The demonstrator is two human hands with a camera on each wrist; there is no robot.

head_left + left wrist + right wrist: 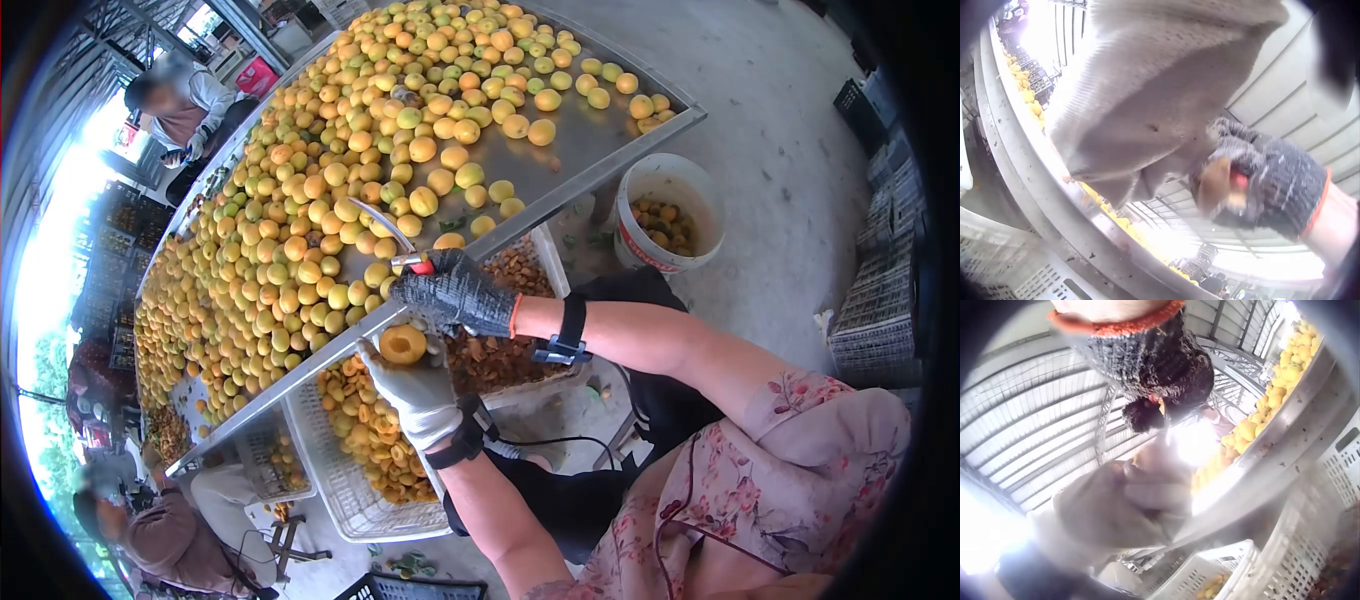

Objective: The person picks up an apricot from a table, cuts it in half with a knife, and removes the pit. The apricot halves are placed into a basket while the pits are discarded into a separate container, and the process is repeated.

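Observation:
My left hand, in a white glove, holds a cut apricot with its hollow orange face turned up. Just above it, my right hand in a dark grey knitted glove grips a knife by its red handle. The curved blade points up and away over the table's fruit. In the left wrist view the white glove hides the apricot, and the dark glove is beside it. The right wrist view shows the dark glove above the blurred white glove.
A metal table heaped with whole apricots slopes ahead. Below its edge stand a white crate of apricot halves and another of brown pits. A white bucket stands right. Two people sit at left; stacked crates line the right.

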